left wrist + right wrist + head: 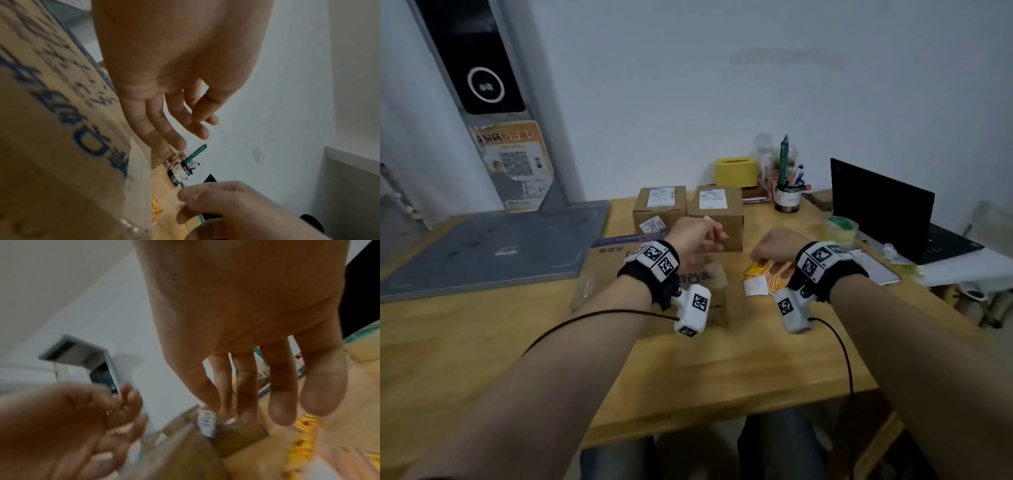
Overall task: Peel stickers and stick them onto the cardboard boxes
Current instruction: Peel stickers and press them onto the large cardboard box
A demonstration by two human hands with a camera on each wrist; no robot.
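My left hand (714, 238) hovers over a printed cardboard box (709, 287) and pinches a small peeled sticker (120, 429) between thumb and fingers. The right hand (760, 253) hangs over the yellow, orange and white sticker sheets (760, 277) on the table. Its fingers (281, 394) are straight and relaxed, with nothing in them. Two smaller boxes (659, 205) (717, 214) with white shipping labels stand side by side behind my hands. In the left wrist view the near box's blue print (61, 113) fills the left side.
A flat cardboard sheet (609, 257) and a grey mat (493, 246) lie to the left. A pen cup (787, 198), a yellow tissue box (736, 171), a green tape roll (842, 228), a phone (876, 270) and an open laptop (883, 212) crowd the right.
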